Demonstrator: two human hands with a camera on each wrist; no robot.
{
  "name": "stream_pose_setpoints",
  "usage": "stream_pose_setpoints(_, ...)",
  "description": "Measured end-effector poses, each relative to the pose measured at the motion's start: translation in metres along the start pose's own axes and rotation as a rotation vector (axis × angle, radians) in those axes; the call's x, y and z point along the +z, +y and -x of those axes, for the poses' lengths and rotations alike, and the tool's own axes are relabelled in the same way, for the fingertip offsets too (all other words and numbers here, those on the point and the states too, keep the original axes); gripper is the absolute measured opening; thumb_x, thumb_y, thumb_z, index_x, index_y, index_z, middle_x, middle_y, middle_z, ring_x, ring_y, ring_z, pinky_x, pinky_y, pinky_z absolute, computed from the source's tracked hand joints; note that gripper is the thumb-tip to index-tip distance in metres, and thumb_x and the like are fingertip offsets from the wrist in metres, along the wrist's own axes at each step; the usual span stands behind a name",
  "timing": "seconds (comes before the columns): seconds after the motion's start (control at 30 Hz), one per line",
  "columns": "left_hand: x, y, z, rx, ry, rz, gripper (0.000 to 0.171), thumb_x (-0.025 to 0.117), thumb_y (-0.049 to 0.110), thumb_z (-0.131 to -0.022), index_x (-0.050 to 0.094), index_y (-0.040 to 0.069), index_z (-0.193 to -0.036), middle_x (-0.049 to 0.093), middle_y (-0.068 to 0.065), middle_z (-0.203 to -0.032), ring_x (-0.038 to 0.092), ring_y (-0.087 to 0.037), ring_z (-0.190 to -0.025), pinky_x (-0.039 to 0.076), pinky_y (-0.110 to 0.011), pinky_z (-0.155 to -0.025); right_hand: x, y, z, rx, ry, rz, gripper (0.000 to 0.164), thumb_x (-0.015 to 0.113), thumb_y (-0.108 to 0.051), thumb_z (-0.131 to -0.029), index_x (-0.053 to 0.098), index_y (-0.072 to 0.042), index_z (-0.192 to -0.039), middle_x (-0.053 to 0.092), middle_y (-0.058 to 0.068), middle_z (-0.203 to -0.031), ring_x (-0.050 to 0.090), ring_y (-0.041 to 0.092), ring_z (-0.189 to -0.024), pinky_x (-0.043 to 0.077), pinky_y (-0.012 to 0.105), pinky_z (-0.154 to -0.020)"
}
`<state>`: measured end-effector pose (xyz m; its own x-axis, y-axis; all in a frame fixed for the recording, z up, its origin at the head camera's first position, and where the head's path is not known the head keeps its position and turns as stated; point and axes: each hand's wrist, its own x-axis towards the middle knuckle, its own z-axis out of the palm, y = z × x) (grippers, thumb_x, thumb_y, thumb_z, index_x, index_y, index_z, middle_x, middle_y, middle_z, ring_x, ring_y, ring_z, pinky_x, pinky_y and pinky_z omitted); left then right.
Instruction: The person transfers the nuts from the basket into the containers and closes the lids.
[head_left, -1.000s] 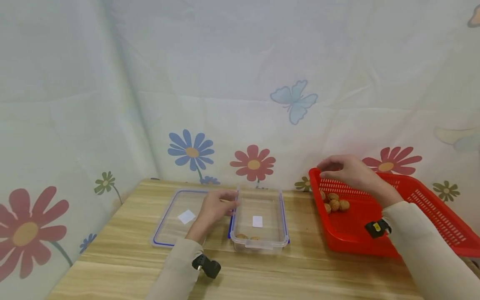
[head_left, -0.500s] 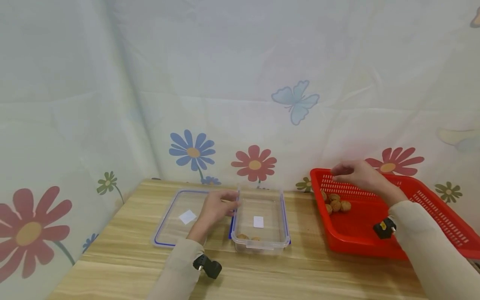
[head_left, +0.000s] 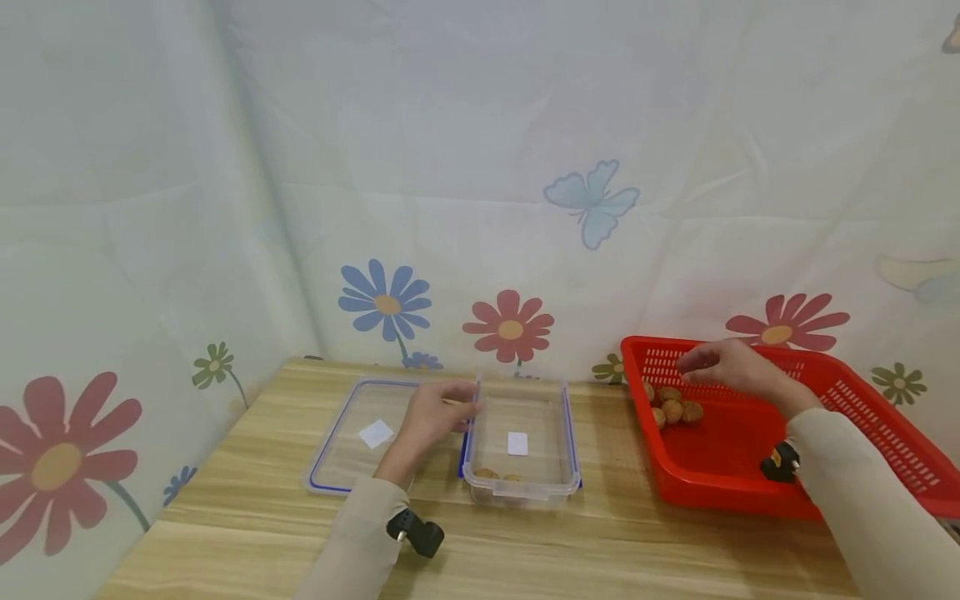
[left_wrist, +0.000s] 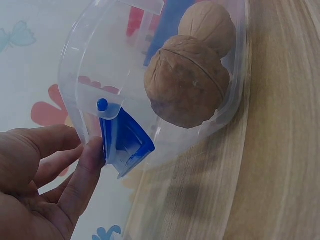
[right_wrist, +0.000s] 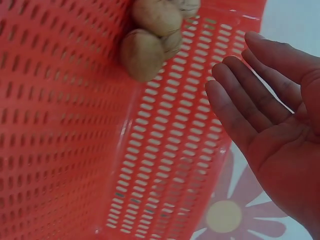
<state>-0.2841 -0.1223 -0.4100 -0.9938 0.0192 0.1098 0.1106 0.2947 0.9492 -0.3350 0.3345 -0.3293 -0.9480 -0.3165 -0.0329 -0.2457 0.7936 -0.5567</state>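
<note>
A clear plastic food container (head_left: 525, 492) with blue side latches stands without its lid. Two walnuts (left_wrist: 190, 82) lie inside it at the near end. My left hand (head_left: 433, 412) pinches the container's left side by the rim, its thumb beside the blue latch (left_wrist: 125, 142) in the left wrist view. Over the red plastic basket (head_left: 720, 492), my right hand (head_left: 738, 367) hovers with loosely extended fingers and holds nothing. Several walnuts (head_left: 672, 410) are gathered in the basket's left back corner, below and left of that hand. The right wrist view shows walnuts (right_wrist: 142, 55) apart from the fingertips.
A clear lid (head_left: 337, 450) with a blue seal lies flat to the left of the container, partly behind my left forearm. The wooden table (head_left: 570, 550) ends at a flowered curtain (head_left: 450, 208) behind everything.
My right hand has moved right and down from the basket's left rim to over its inside. The left hand, container and lid have stayed in place.
</note>
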Motion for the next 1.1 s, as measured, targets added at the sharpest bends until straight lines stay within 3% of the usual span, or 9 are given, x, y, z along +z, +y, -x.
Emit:
stream_pose_setpoints(0.23, 0.000, -0.001, 0.000, 0.001, 0.004, 0.000, 0.030, 0.078, 0.001, -0.095, 0.074, -0.005, -0.124, 0.075, -0.021, -0.117, 0.077, -0.028, -0.086, 0.068, -0.034, -0.072, 0.002, 0.011, 0.001, 0.039, -0.057, 0.016, 0.042, 0.077, -0.012, -0.098, 0.067, 0.006, -0.135, 0.070, 0.026, -0.128, 0.067, 0.038, -0.110, 0.059, 0.060, -0.098)
stream_pose_setpoints(0.6, -0.001, 0.000, -0.001, 0.005, 0.003, 0.006, 0.030, 0.078, 0.001, -0.096, 0.074, -0.005, -0.125, 0.074, -0.022, -0.120, 0.077, -0.028, -0.084, 0.068, -0.033, -0.072, 0.005, 0.020, -0.005, 0.028, -0.137, 0.064, 0.037, 0.080, -0.011, -0.094, 0.072, 0.003, -0.128, 0.070, 0.024, -0.126, 0.066, 0.035, -0.108, 0.056, 0.066, -0.101)
stream_pose_setpoints(1.1, 0.001, 0.001, 0.000, -0.009, 0.009, 0.007, 0.029, 0.078, -0.001, -0.095, 0.074, -0.005, -0.124, 0.074, -0.022, -0.118, 0.076, -0.027, -0.087, 0.068, -0.033, -0.072, 0.011, 0.021, -0.005, 0.069, -0.215, 0.104, 0.035, 0.085, -0.018, -0.091, 0.076, -0.003, -0.122, 0.074, 0.011, -0.114, 0.065, 0.027, -0.100, 0.053, 0.068, -0.103)
